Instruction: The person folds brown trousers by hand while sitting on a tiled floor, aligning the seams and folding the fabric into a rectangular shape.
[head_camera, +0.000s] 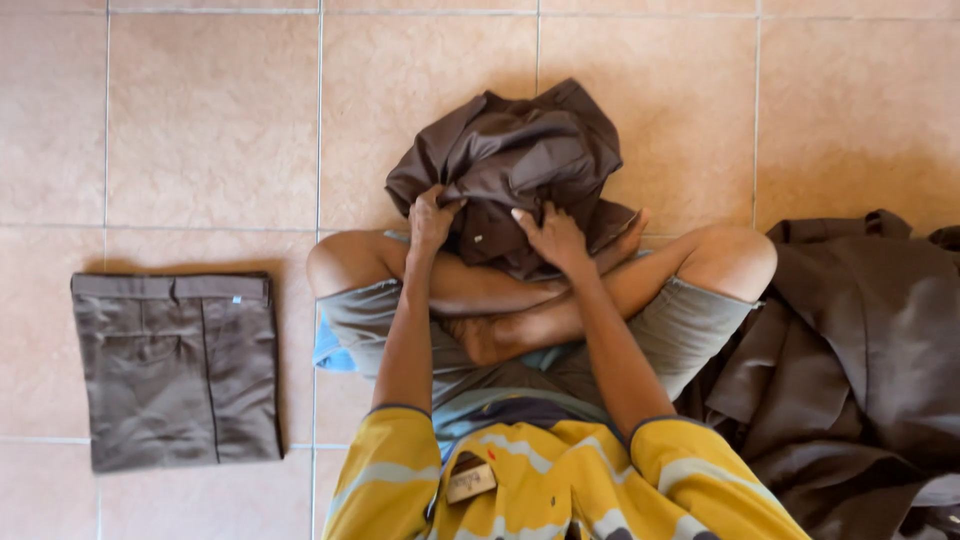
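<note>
**Both hands gripping a crumpled brown garment**

The person is sitting cross-legged on the tiled floor (210, 120). The left hand (432, 218) and the right hand (553, 236) are each clamping the near edge of the bunched brown garment (520, 160), lying before the shins. Folded brown trousers (177, 368) are lying towards the floor's left edge; a loose brown pile (860, 370) is spreading along its right edge.

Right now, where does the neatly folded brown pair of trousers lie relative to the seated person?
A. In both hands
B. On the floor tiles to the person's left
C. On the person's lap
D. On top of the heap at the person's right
B: the folded trousers lie flat on the floor tiles at the person's left, while the left hand and right hand grip a crumpled brown garment.
</note>
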